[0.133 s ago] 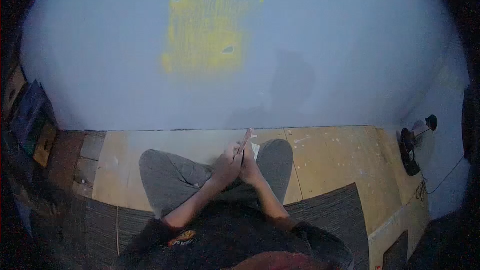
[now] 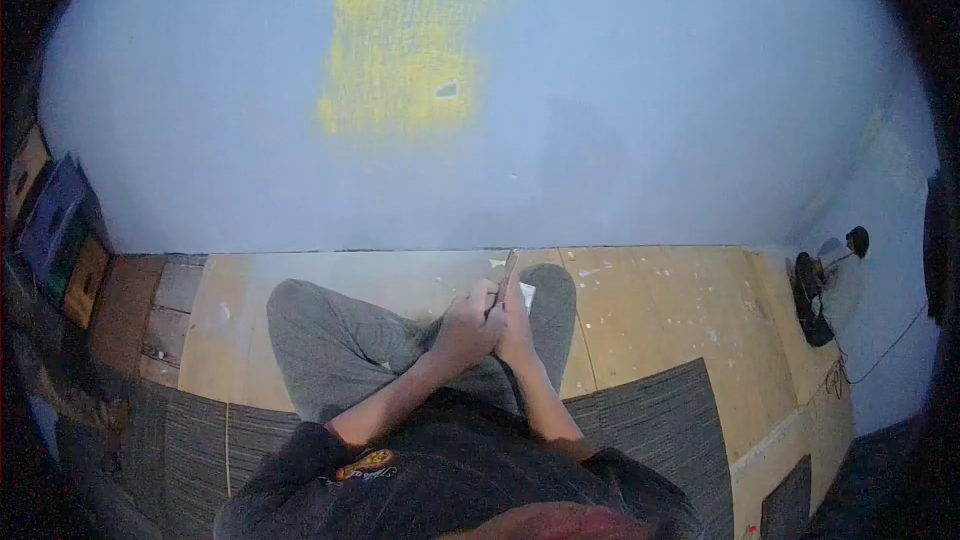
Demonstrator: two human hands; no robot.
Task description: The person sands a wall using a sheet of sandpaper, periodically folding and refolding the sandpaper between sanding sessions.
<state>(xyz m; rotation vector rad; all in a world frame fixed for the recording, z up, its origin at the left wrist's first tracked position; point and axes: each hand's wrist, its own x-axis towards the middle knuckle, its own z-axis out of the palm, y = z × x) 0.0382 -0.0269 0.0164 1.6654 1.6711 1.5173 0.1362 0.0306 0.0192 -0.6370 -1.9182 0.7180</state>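
I sit cross-legged facing a pale wall, and both my hands meet above my lap. My left hand (image 2: 468, 325) is closed, its fingers curled against the fingers of the other hand. My right hand (image 2: 515, 325) points toward the wall, with one finger or thin edge standing up at its tip. A small flat white piece (image 2: 528, 294) shows beside the right fingers, seemingly held there; its kind is too small to tell. What lies between the hands is hidden. Under them are my grey trousers (image 2: 345, 335).
A yellow patch with two pale spots (image 2: 405, 50) marks the wall (image 2: 680, 90). Boxes (image 2: 62, 230) stand at the left. A dark object with a cord (image 2: 815, 300) is at the right. Dark ribbed mats (image 2: 660, 430) lie on the light wooden floor (image 2: 660, 310).
My hands have shifted slightly right relative to my knees, and the white piece has moved with them. The whole view has tilted a little.
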